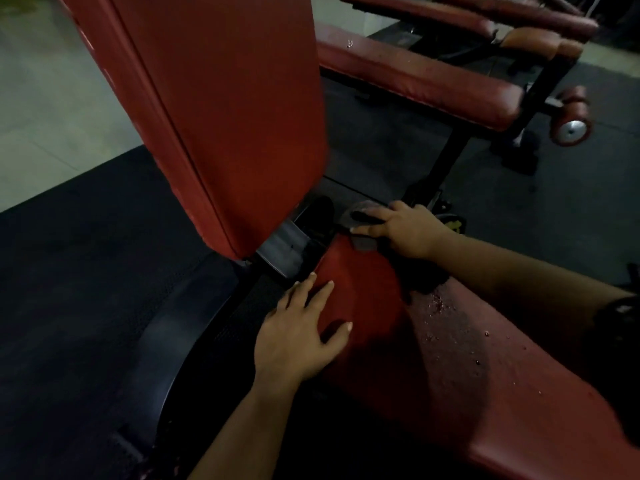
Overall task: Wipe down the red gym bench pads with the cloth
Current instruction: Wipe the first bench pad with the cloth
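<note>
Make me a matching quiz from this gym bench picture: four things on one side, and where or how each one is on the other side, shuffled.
Things:
1. left hand
2. right hand
3. backrest pad
4. seat pad

States:
A. pressing on the grey cloth
B. under both hands, surface speckled with flecks
C. flat on bare red padding, fingers spread
D. tilted up steeply

Pairs: 1-C, 2-A, 3-D, 4-B.
</note>
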A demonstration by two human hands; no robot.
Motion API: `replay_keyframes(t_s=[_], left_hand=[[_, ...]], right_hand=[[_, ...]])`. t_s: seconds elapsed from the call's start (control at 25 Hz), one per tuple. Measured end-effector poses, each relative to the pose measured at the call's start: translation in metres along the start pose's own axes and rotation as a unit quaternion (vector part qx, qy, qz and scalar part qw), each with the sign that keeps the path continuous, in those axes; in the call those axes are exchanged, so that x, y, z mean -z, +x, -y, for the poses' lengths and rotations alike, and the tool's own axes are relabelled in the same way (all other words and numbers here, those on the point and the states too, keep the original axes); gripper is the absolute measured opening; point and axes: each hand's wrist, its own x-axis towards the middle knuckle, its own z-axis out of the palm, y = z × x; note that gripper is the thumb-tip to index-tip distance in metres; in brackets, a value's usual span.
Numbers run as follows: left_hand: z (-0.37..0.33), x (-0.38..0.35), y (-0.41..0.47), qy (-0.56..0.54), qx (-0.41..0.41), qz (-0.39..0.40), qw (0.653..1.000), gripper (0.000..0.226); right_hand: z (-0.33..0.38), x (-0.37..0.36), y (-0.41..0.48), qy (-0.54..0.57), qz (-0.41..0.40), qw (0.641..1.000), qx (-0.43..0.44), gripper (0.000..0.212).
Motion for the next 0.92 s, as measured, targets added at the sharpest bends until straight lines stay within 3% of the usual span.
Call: replay_keyframes(t_s=[0.08,0.24,0.32,0.44,0.56,0.72,0.84,0.92], left_hand=[[0.002,-0.002,-0.001,-0.005,0.0,-0.011,1.0,0.082],[0.004,-0.005,0.0,-0.01,-0.006,-0.017,1.0,0.078],[0.004,-0.006,0.0,-0.014,-0.003,-0.018,1.0,0.076],[0.003,-0.006,0.0,-0.014,0.001,-0.022,1.0,0.074],[0.002,-0.005,0.0,-0.022,0.001,-0.021,1.0,0.073],[0.003,-0.004,0.0,-0.022,0.0,-0.028,0.999,0.072],[0.002,-0.003,-0.002,-0.016,0.003,-0.02,1.0,0.072],[0.001,-0.002,-0.002,-0.016,0.0,-0.006,1.0,0.069]], right_hand=[[0.016,0.008,0.018,-0.015,-0.008,1.0,-0.02,0.06],[0.026,0.008,0.017,-0.023,-0.036,0.994,0.103,0.062],[-0.005,-0.007,0.018,0.0,-0.006,0.999,0.043,0.066],[-0.041,-0.024,0.031,0.097,0.085,0.983,-0.131,0.062],[-0.034,-0.018,0.048,0.123,0.114,0.976,-0.142,0.071],[-0.044,-0.025,0.023,0.163,0.112,0.977,-0.085,0.079],[-0.057,-0.031,0.01,0.271,0.137,0.939,-0.16,0.074],[-0.041,-0.03,0.016,0.225,0.128,0.951,-0.168,0.068]])
